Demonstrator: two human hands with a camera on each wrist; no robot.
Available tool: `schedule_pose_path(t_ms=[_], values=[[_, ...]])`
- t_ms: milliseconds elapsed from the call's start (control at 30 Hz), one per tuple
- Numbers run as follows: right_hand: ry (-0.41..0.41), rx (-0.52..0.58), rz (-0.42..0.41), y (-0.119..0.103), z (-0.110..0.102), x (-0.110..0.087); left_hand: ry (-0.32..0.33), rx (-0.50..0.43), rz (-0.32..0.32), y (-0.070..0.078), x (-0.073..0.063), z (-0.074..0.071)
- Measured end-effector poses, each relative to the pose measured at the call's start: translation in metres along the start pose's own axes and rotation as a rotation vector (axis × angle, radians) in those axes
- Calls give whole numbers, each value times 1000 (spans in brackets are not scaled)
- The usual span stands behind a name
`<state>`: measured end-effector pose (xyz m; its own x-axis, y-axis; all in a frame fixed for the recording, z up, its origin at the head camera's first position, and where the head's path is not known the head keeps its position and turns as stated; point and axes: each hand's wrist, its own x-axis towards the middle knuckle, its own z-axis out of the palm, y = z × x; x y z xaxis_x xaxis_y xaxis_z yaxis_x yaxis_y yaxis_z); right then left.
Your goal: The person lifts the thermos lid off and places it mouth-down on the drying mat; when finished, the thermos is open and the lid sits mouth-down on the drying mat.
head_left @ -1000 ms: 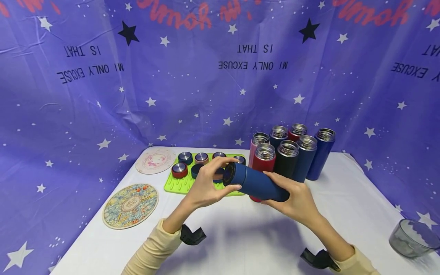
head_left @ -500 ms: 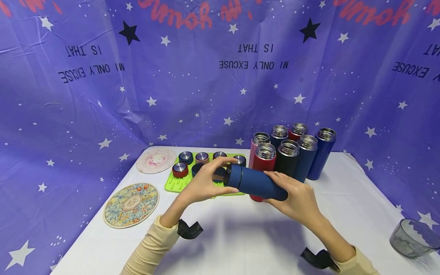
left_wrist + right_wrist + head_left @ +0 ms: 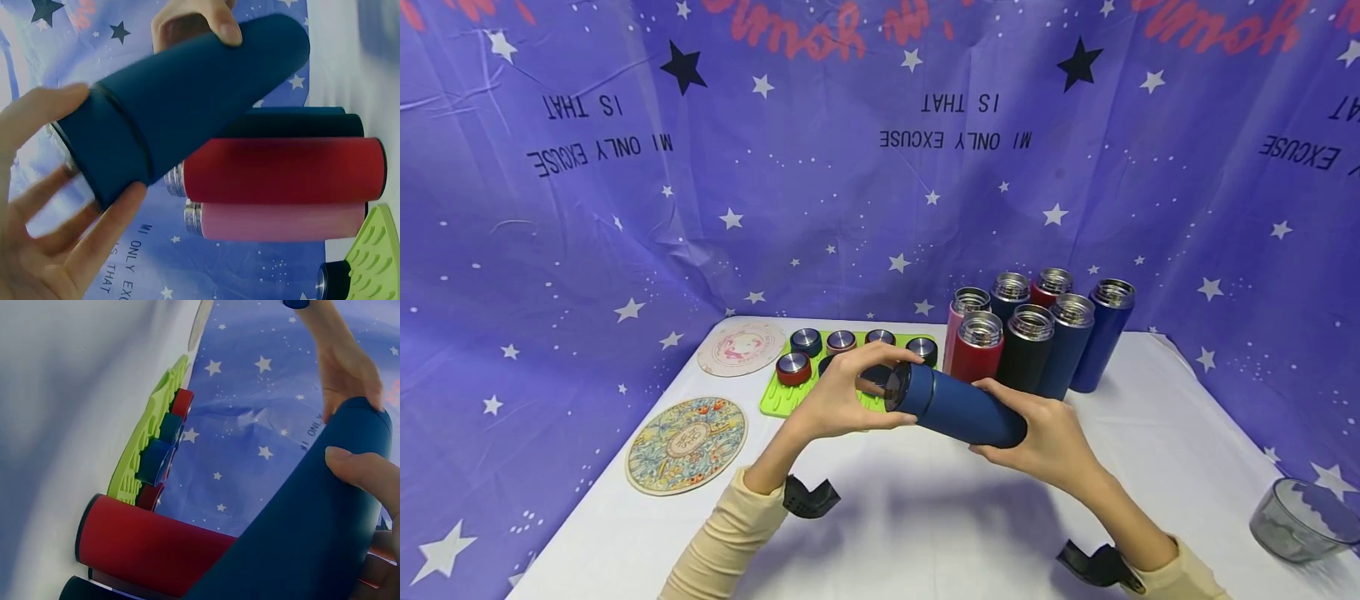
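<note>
A dark blue vacuum flask (image 3: 972, 410) is held in the air over the table, tilted with its lid end up to the left. My left hand (image 3: 842, 393) grips its matching blue lid (image 3: 103, 150), thumb on one side and fingers on the other. My right hand (image 3: 1051, 432) holds the body near the base. A thin dark seam runs between lid and body. Behind the flask stand several lidless flasks, among them a red one (image 3: 977, 358), a black one (image 3: 1027, 354) and a pink one (image 3: 284, 220).
A green mat (image 3: 782, 404) carries several lids, including a red lid (image 3: 793, 369). Two round mats lie at the left, one patterned (image 3: 687, 446) and one pink-and-white (image 3: 741, 348). A glass bowl (image 3: 1300, 521) sits at the right edge. A purple star-printed cloth hangs behind.
The flask's tilt has changed slightly, and the lid's top faces a little differently. My left hand has shifted slightly on the lid. The right hand stays around the body.
</note>
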<state>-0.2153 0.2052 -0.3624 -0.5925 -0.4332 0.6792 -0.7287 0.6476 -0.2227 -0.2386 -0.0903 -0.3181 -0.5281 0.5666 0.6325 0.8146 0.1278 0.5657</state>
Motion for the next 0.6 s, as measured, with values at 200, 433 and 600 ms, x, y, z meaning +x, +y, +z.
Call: schedule_pose_path(t_ms=[200, 433, 600], values=[[43, -32, -41, 2, 5, -1, 64, 27, -154, -10, -3, 8], [7, 20, 7, 3, 5, -1, -57, 21, -35, -3, 0, 1], [-37, 100, 44, 2, 4, -1, -91, 12, 58, 17, 2, -6]])
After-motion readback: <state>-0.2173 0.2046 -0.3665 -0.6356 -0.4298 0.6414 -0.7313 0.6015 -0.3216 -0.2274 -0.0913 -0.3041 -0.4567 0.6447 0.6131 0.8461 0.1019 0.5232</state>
